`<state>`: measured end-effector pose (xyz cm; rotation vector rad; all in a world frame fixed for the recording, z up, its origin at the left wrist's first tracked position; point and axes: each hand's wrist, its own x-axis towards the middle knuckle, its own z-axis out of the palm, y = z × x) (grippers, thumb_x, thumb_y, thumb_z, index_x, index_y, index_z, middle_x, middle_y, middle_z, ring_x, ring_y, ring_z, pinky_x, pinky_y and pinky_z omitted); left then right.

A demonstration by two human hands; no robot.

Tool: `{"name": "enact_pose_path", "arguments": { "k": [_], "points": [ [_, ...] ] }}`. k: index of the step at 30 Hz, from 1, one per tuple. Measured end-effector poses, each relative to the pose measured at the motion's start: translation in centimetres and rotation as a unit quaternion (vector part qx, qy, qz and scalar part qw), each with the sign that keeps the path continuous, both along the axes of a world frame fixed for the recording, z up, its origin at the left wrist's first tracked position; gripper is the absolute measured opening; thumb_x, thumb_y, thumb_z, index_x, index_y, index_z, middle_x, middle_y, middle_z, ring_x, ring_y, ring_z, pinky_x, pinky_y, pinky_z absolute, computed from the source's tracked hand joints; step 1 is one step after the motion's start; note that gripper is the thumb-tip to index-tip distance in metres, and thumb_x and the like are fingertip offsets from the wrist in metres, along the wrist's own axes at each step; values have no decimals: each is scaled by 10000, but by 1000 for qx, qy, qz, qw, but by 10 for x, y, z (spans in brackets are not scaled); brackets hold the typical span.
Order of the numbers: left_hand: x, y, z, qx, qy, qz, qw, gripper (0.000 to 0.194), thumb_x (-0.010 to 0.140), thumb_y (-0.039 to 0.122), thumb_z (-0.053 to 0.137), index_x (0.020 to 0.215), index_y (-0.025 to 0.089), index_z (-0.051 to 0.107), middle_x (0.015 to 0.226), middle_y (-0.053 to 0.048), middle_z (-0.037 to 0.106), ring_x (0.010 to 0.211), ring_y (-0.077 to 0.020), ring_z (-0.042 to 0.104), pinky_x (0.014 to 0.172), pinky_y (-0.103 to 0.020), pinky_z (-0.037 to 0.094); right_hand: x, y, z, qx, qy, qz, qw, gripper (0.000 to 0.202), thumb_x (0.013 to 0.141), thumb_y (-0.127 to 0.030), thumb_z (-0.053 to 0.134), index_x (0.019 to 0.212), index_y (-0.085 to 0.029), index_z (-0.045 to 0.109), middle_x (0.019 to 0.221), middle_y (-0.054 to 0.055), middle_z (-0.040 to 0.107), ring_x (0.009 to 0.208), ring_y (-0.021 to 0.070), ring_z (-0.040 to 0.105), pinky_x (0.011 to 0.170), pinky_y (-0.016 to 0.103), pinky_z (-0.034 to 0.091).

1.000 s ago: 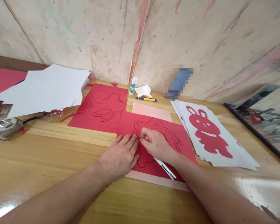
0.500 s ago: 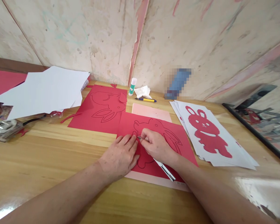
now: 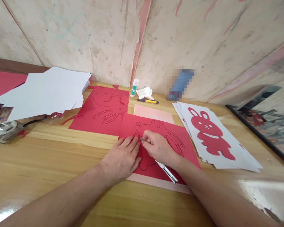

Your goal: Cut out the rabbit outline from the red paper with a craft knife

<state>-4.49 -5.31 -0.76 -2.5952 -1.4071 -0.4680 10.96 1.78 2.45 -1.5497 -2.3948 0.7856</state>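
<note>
Right hand (image 3: 158, 146) grips slim silver-and-white knife (image 3: 167, 172) over flat red paper sheet (image 3: 148, 162)

The sheet, drawn with a black rabbit outline, lies on the pale wooden tabletop (image 3: 61, 164), beneath both hands. The right hand's fingers are curled closed around the knife, its tip at the outline. The left hand (image 3: 123, 157) is spread flat, fingers together and holding nothing, fingertips resting on the sheet. Left of the sheet, touching it, lies a second red rabbit-outlined paper (image 3: 104, 108). Beyond the sheet are a white-and-green glue stick (image 3: 134, 88), crumpled white tissue (image 3: 144, 93) and a yellow-and-blue pen (image 3: 148, 101). Right of it, a red paper rabbit (image 3: 213, 145) tops stacked white papers (image 3: 238, 156).
</note>
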Motion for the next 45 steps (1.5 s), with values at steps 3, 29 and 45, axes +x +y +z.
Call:
{"name": "enact_pose_path", "arguments": {
  "k": [3,29,45],
  "points": [
    [0,0,0,3,-4,1,1000,422,919,321,424,1196,37,567,1240,-171,577,1129,-295,509,934,-414,397,0,0,1,0,0,4,1000,120,734,-143,423,653,-219,380,514,-56,433,515,111,363,513,249,198],
    [-2,0,-1,-50,-4,10,999,471,944,355,347,1307,71,443,1369,-165,459,1291,-284,370,1033,-440,300,3,22,-1,30,38,61,997,69,736,-204,488,677,-210,454,509,-62,465,498,99,372,508,223,249],
    [-2,1,-1,-55,-16,6,998,475,939,349,355,1316,69,424,1358,-181,467,1287,-283,384,1032,-452,304,0,26,3,39,3,84,996,64,728,-201,484,667,-208,468,527,-55,477,503,96,355,491,229,214]
  ]
}}
